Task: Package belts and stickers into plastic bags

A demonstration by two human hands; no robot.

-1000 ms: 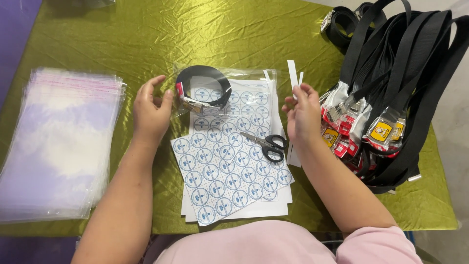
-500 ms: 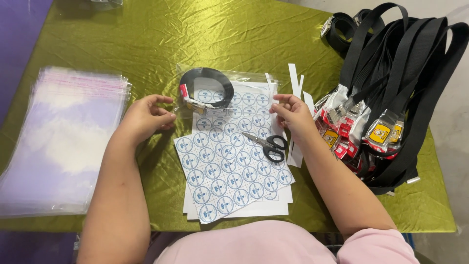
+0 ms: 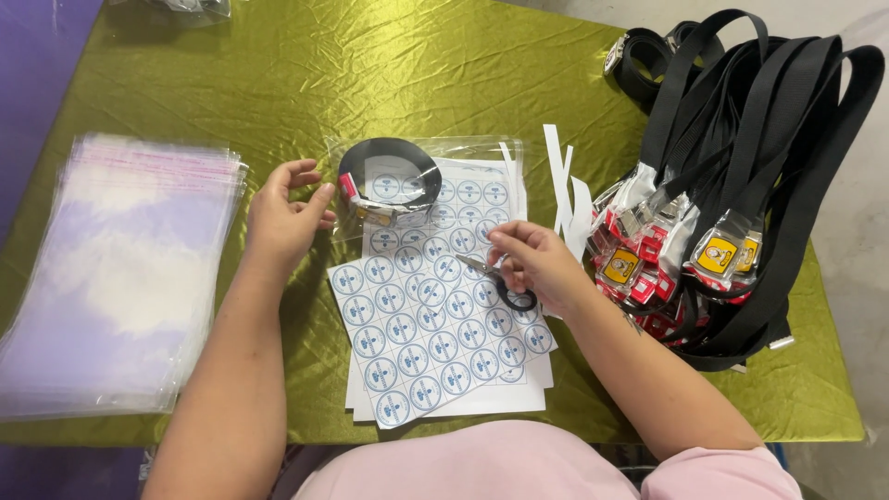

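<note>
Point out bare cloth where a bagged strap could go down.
Free: far green cloth beyond the bagged strap, and the strip between the clear bag stack and left hand. Crowded: sticker sheets, scissors, lanyard pile on the right.

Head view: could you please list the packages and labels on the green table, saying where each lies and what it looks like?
Sticker sheets: centre, white sheets with rows of round blue-and-white labels, under the right hand and scissors.
Clear bag: above the sheets, by the left hand, holding a coiled black strap.
Stack of clear bags: left, flat, pink-edged.
Strap tags: right, small red, yellow and white packets on black straps.
</note>
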